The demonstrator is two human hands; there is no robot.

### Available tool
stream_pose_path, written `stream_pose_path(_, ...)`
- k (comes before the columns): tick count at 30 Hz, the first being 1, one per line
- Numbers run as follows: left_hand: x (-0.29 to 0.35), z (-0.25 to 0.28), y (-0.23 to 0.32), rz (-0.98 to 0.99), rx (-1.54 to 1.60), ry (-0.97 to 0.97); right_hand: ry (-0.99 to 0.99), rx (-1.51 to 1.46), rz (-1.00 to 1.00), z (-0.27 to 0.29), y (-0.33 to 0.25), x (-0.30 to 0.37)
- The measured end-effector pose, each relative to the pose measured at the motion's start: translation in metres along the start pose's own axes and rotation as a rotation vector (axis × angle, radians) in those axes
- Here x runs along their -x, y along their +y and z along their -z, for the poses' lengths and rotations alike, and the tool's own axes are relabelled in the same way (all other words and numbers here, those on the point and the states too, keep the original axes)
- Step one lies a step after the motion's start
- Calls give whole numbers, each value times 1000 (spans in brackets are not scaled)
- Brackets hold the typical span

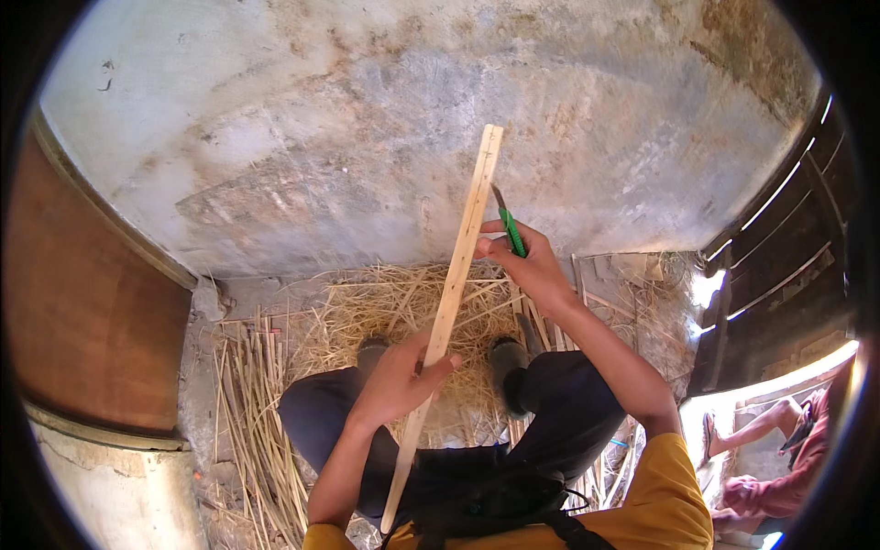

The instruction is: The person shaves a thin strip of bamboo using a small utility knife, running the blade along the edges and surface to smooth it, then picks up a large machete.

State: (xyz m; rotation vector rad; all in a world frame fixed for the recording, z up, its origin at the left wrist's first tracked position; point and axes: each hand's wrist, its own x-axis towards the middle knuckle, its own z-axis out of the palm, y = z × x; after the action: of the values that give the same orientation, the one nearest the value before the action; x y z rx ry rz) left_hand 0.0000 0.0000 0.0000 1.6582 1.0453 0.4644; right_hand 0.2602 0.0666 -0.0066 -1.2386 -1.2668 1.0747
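Note:
A long, flat strip of pale wood or bamboo [458, 266] slants up and away in front of me, with small dark marks along its face. My left hand [396, 380] is closed round its lower part, thumb across the strip. Beside the upper half, my right hand [533, 268] grips a small knife [511, 231] with a green handle. Its dark, narrow blade points up close to the strip's right edge; whether blade and strip touch I cannot tell. The fingertips of my right hand are at the strip.
Thin shavings [394, 298] cover the floor around my boots. Long split strips [261, 431] lie on the left. Ahead stands a stained plaster wall [394, 137], with a brown panel [96, 302] to the left. Another person [779, 458] sits at the lower right.

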Motion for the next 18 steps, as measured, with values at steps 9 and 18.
stream_pose_path(9, -31, -40, -50, 7, 399, 13, -42, -71, -95, 15, 18, -5)
stream_pose_path(18, -31, -25, -47, 106, 823, 69, -278, 785, 484, 2, 29, 24)
